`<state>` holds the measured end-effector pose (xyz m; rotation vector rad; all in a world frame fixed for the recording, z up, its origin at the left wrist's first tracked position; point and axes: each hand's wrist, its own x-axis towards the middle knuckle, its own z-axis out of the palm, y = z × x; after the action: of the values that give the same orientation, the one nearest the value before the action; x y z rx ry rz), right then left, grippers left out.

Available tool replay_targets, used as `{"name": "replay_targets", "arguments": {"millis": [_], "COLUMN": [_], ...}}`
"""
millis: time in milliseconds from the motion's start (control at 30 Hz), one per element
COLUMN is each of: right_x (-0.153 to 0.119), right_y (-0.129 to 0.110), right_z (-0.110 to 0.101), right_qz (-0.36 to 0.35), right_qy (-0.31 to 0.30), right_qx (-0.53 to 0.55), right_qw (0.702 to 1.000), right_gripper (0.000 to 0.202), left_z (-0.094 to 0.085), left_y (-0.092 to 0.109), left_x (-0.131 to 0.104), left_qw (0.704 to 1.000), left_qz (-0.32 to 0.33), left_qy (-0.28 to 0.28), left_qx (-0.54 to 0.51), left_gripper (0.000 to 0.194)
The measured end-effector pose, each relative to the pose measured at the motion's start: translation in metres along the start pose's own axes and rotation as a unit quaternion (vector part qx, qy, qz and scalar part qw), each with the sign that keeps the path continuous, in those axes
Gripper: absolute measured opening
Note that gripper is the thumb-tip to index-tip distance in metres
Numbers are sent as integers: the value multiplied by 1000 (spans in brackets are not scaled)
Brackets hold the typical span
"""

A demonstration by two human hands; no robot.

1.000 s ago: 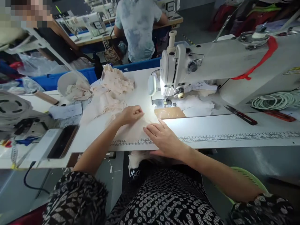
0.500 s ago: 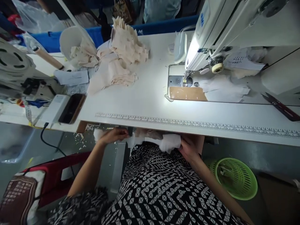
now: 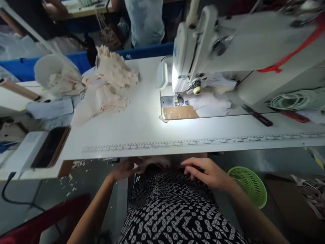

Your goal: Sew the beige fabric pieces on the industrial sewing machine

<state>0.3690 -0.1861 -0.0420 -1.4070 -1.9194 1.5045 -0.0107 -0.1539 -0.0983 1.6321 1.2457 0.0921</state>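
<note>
Pale fabric (image 3: pixel 157 162) lies above my lap, partly hidden under the front edge of the sewing table. At its left end is my left hand (image 3: pixel 124 169), its fingers blurred and partly in shadow, so their grip does not show. My right hand (image 3: pixel 207 172) hovers over the lap to the right of the fabric, fingers bent and apart with nothing visible in them. The sewing machine (image 3: pixel 181 73) stands on the table beyond, its lamp lighting the needle area. White cut fabric (image 3: pixel 213 103) rests on the machine bed right of the needle.
Bundled beige fabric pieces (image 3: pixel 101 98) are stacked at the table's left, near a phone (image 3: pixel 50 147). A printed ruler (image 3: pixel 152 145) runs along the front edge. Thread snips (image 3: pixel 257 115) lie at right. A green basket (image 3: pixel 250 186) stands on the floor. People sit beyond the blue partition.
The view has swung right and up. My right hand has let go of the white fabric and lifted clear. The white fabric stretched between my hands is now mostly out of sight.
</note>
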Motion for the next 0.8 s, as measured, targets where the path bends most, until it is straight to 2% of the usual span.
{"name": "replay_targets", "arguments": {"millis": [33,67,133,167,233,267,333,433,567,633,700,800], "right_x": [-3,-1,17,32,68,85,112,126,117,112,108,106], "right_y": [-11,-18,-21,-19,-10,-7,-4,-9,-18,-19,-18,-14], "right_z": [-18,-39,-83,-105,-142,-155,-170,-171,-162,-163,-166,-170], "right_qz": [-29,-55,-85,-83,-62,-44,3,47,51,43,30,-3], "right_qy": [38,114,252,314,392,404,395,368,345,344,355,377], "right_qx": [-26,-67,-168,-216,-304,-343,-399,-438,-460,-468,-468,-456], "right_qw": [999,990,949,921,866,847,827,819,816,813,809,807], "right_gripper": [43,41,34,31,26,25,24,26,28,27,25,20], "left_z": [-1,-3,-8,-12,-19,-22,-24,-21,-9,-4,-2,-1], "left_y": [18,39,89,115,162,182,211,236,257,266,275,283], "left_x": [-3,-5,-5,-1,12,24,56,117,188,207,217,224], "left_qw": [998,988,949,931,916,915,916,911,915,920,926,931], "left_qz": [51,115,238,289,353,375,397,397,301,232,174,142], "left_qy": [-45,-101,-199,-215,-186,-149,-52,95,222,259,278,284], "left_qx": [-15,-32,-53,-55,-41,-31,-4,58,151,178,187,182], "left_gripper": [46,43,36,31,24,22,21,19,23,26,27,18]}}
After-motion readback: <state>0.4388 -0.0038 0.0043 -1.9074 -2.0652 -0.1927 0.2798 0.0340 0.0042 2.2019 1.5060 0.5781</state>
